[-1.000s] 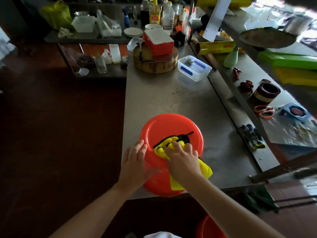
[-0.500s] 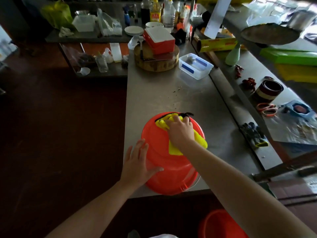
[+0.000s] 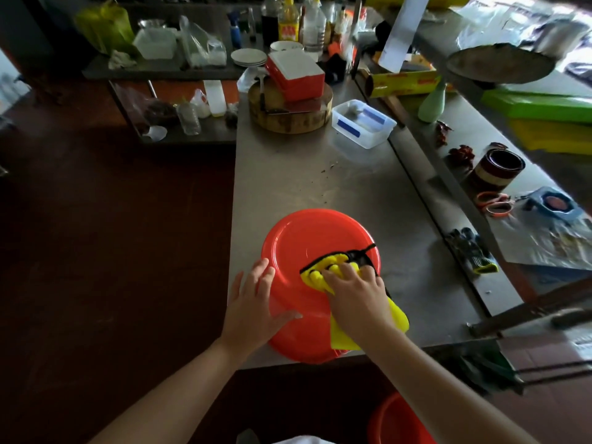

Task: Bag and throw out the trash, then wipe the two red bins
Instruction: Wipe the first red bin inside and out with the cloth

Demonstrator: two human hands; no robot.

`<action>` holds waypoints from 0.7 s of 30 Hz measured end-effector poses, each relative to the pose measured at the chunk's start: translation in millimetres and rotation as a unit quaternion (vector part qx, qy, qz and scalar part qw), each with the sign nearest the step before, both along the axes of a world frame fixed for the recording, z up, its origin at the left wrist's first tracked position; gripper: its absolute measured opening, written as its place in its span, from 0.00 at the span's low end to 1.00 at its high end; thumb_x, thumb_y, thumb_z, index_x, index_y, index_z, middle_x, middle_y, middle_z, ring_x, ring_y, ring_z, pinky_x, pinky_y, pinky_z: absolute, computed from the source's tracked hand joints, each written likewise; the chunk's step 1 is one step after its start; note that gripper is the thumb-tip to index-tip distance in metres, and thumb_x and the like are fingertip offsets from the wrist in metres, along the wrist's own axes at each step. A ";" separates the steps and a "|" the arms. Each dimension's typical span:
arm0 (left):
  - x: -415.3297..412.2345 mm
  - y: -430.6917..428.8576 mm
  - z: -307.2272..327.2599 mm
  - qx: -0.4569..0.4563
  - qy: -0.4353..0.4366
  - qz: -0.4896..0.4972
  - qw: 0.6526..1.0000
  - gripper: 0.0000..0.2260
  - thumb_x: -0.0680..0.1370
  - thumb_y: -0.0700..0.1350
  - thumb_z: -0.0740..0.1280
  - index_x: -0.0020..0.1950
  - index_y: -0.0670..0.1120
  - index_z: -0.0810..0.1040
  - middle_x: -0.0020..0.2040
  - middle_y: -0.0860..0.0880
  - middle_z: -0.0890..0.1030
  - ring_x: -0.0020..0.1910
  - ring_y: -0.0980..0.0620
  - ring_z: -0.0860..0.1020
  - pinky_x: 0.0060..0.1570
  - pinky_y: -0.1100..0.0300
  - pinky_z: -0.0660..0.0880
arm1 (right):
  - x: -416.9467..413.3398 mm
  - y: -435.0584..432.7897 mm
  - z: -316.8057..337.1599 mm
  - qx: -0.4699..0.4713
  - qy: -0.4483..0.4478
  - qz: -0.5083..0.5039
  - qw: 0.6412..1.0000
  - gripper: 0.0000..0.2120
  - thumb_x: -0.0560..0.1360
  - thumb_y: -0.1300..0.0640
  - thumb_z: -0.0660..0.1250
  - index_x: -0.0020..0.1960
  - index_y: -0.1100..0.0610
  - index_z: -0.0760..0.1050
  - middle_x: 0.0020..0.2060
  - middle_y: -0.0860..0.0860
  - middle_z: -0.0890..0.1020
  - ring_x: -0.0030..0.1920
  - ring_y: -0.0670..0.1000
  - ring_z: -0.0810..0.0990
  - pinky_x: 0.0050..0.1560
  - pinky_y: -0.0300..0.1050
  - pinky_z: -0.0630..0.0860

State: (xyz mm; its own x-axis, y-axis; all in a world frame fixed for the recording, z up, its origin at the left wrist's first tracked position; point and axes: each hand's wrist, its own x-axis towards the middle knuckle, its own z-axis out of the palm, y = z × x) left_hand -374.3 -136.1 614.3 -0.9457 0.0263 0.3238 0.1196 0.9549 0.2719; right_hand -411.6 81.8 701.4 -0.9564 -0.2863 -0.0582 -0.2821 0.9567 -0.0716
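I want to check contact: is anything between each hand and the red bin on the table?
Only the cloth lies between the right hand and the bin; the left hand touches the bin directly.

Red bin (image 3: 298, 251); yellow cloth (image 3: 339, 339) (black-edged); steel-grey table (image 3: 288, 174).

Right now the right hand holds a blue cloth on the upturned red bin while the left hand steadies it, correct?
No: the head view shows the cloth is yellow, not blue. The right hand does hold it on the upturned red bin, and the left hand steadies the bin.
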 end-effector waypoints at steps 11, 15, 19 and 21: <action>-1.7 -1.1 3.6 0.030 -0.042 0.006 0.999 0.48 0.70 0.79 0.60 0.76 0.43 0.64 0.78 0.45 0.63 0.77 0.46 0.63 0.74 0.39 0.62 | -56.8 -22.3 -1.5 -0.002 0.032 -0.015 0.999 0.19 0.80 0.53 0.60 0.69 0.42 0.72 0.67 0.50 0.72 0.62 0.63 0.70 0.60 0.57 0.70; -1.0 -2.2 4.6 0.035 -0.044 -0.004 0.998 0.48 0.70 0.78 0.62 0.76 0.42 0.65 0.78 0.44 0.63 0.78 0.47 0.62 0.74 0.38 0.62 | -108.6 -28.5 6.5 0.004 0.030 -0.051 0.998 0.18 0.80 0.55 0.60 0.68 0.44 0.73 0.66 0.51 0.72 0.62 0.62 0.69 0.61 0.56 0.69; -0.5 -0.3 7.2 0.038 -0.035 -0.005 0.999 0.47 0.71 0.78 0.61 0.75 0.42 0.65 0.78 0.43 0.63 0.77 0.45 0.64 0.73 0.37 0.63 | -111.7 -27.0 3.7 0.005 0.027 -0.053 0.998 0.18 0.81 0.56 0.59 0.69 0.45 0.73 0.66 0.52 0.73 0.63 0.63 0.69 0.63 0.55 0.68; 1.1 0.3 7.7 0.031 -0.040 -0.001 0.999 0.48 0.70 0.78 0.60 0.76 0.43 0.64 0.78 0.44 0.63 0.77 0.45 0.64 0.73 0.37 0.63 | -93.6 -20.8 0.5 -0.007 0.030 -0.043 0.999 0.19 0.80 0.56 0.59 0.70 0.44 0.73 0.65 0.51 0.74 0.62 0.62 0.69 0.63 0.54 0.68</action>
State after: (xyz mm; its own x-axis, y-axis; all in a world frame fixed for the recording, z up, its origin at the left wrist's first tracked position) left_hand -373.2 -135.8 622.0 -0.9686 0.0114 0.2483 0.0979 0.9357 0.3388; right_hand -505.3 61.0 701.9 -0.9790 -0.2037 0.0032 -0.2034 0.9765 -0.0713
